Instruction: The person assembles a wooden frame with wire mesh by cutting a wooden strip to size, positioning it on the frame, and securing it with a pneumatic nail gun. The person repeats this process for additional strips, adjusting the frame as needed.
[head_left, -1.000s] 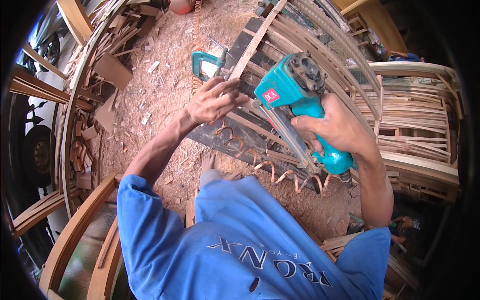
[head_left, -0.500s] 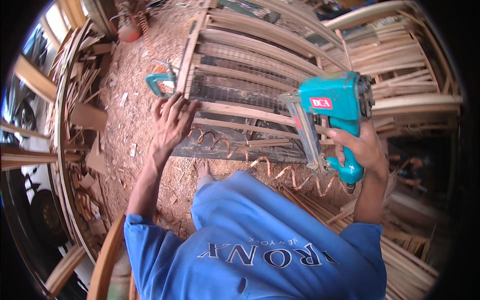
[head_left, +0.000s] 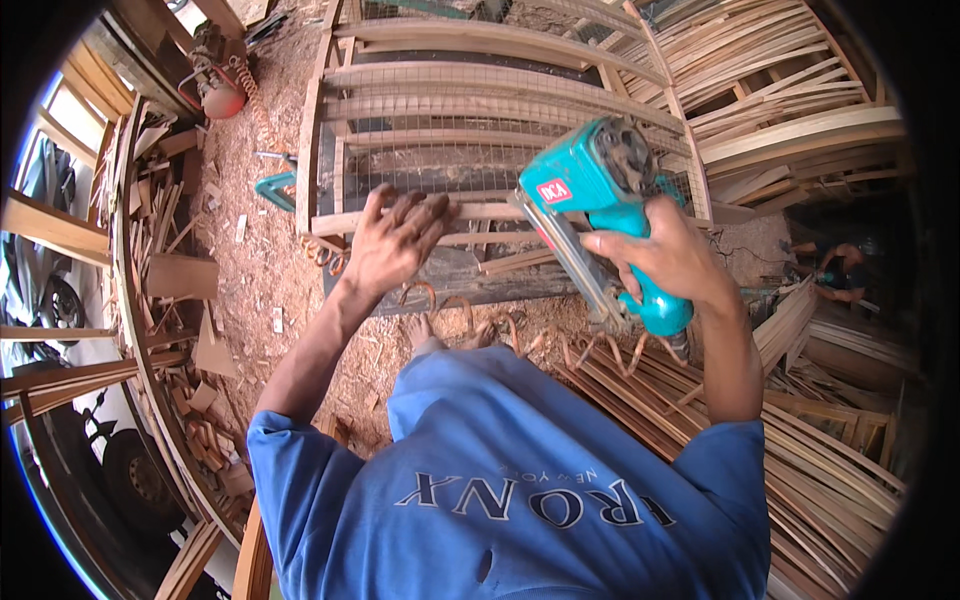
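Observation:
In my right hand (head_left: 672,258) is a teal pneumatic nail gun (head_left: 580,172), my fingers wrapped round its grip. Its magazine slants down toward my body, and its nose end is close to the near rail (head_left: 480,212) of a slatted wooden frame (head_left: 311,140). My left hand (head_left: 392,245) rests over that same rail, left of the nail gun, with its fingers stretched out and a little apart. Wire mesh (head_left: 410,160) spans the frame among its slats. Whether the nose touches the wood, I cannot tell.
An orange coiled air hose (head_left: 518,335) loops beneath the nail gun. A teal clamp (head_left: 274,190) sits at the frame's left side. Far left stands a red compressor (head_left: 222,100). Wooden strips (head_left: 800,470) are stacked at right. Another person (head_left: 848,270) is at far right.
My left hand has moved right along the near rail, away from the corner. The nail gun has shifted left and tilted, closer to that hand. The whole view has turned slightly.

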